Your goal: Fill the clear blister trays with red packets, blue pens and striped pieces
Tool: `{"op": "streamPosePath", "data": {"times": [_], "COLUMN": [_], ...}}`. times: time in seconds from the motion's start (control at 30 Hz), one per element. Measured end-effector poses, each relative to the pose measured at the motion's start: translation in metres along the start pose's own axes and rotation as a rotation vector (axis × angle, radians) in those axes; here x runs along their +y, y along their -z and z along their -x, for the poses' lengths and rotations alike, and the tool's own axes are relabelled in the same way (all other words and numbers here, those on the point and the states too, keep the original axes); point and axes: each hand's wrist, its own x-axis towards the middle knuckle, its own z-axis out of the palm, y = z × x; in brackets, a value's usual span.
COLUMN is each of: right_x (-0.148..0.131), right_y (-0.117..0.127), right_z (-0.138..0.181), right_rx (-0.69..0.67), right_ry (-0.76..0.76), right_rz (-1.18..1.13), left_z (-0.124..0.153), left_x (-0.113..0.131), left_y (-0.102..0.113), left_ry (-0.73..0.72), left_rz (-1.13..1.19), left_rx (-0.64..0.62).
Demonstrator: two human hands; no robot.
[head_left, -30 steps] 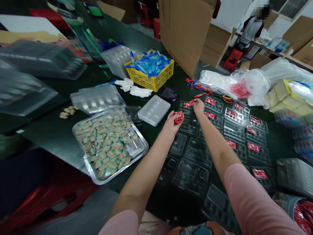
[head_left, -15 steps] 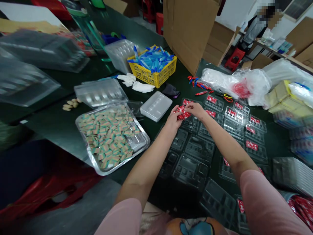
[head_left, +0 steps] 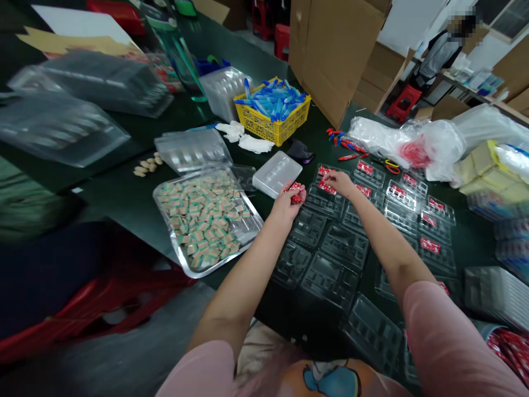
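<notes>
The left hand (head_left: 288, 203) is curled shut round a bunch of red packets (head_left: 296, 194) above the desk (head_left: 124, 198). Right of it, the right hand (head_left: 342, 182) pinches a single red packet (head_left: 326, 186) lying flat in a clear tray (head_left: 321, 202), long axis slanting upper-left to lower-right.

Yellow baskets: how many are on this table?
1. The yellow basket, full of blue tubes, stands at the far side beside the cardboard box. Others may be hidden.

Soft overhead light, mushy edges

Even indoor light is coming from above, barely casting shadows; the blister trays (head_left: 330, 275) are glinting; the white bags (head_left: 413, 143) are blowing out a bit; the clear stacked lids (head_left: 66, 127) at left are smearing and bending with wide-angle warp.
</notes>
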Motion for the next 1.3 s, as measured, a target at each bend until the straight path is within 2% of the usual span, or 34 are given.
{"op": "streamPosePath", "data": {"times": [0.07, 0.17, 0.27, 0.33, 0.43, 0.53, 0.6, 0.77, 0.9, 1.0, 1.1, 1.3], "right_x": [0.003, 0.006, 0.006, 0.001, -0.015, -0.036, -0.048, -0.064, -0.06, -0.053, -0.049, -0.059], "right_y": [-0.013, -0.03, -0.035, -0.032, -0.025, -0.02, -0.019, -0.023, -0.033, -0.046, -0.061, -0.087], "right_z": [0.005, 0.01, 0.015, 0.02, 0.03, 0.041, 0.046, 0.062, 0.081, 0.094, 0.101, 0.107], "right_rx": [-0.021, 0.018, 0.036, 0.074, 0.08, -0.082, -0.122, -0.062, -0.04, 0.052, 0.13, 0.149], "right_ry": [-0.004, -0.013, 0.042, 0.048, 0.064, 0.097, 0.097, -0.008, -0.155, -0.219, -0.221, -0.081], "right_rz": [0.025, 0.122, 0.224, 0.204, -0.042, -0.294, -0.377, -0.604, -0.689, -0.608, -0.405, 0.084], "left_z": [0.004, 0.009, 0.014, 0.017, 0.022, 0.025, 0.026, 0.035, 0.043, 0.046, 0.051, 0.083], "left_x": [-0.001, -0.006, -0.012, -0.015, -0.019, -0.021, -0.02, -0.016, -0.011, -0.005, 0.004, 0.02], "left_y": [0.001, -0.001, -0.001, -0.001, 0.0, -0.001, -0.002, 0.006, 0.02, 0.029, 0.04, 0.082], "left_ry": [-0.002, 0.022, 0.056, 0.068, 0.078, 0.058, 0.04, -0.031, 0.005, -0.036, -0.091, -0.027], "left_rz": [0.016, 0.047, 0.039, -0.004, -0.073, -0.109, -0.144, -0.228, -0.332, -0.389, -0.349, -0.168], "left_rx": [0.008, 0.001, 0.005, 0.015, -0.004, -0.091, -0.147, -0.236, -0.208, -0.11, -0.023, -0.125]}}
